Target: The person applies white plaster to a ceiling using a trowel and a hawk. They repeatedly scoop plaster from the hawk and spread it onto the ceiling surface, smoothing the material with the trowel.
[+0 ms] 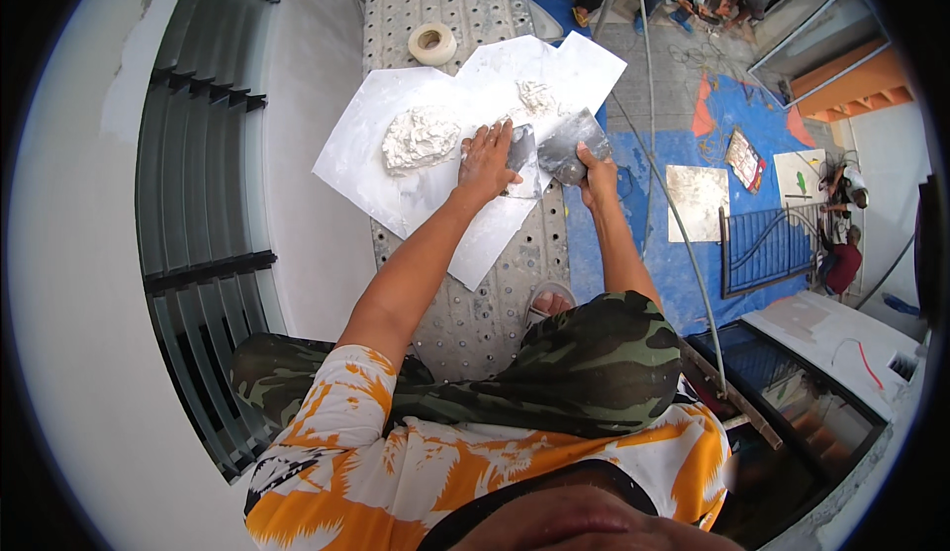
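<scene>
My left hand (485,162) is over a white board (361,106), its fingers and thumb at the edge of a flat metal scraper (526,160). My right hand (598,173) grips a second, darker metal scraper (572,143) near the board's right edge, thumb on its face. The two blades are close together; whether they touch I cannot tell. A large mound of white putty (421,139) lies on the board left of my left hand. A smaller patch of putty (535,97) sits farther off, above the blades.
The board lies on a perforated metal scaffold plank (435,7), with a tape roll (432,45) behind it. A louvred window (203,195) is to the left. Below at right are blue tarps (633,215), a metal railing (772,254), slanting poles (683,225) and several people.
</scene>
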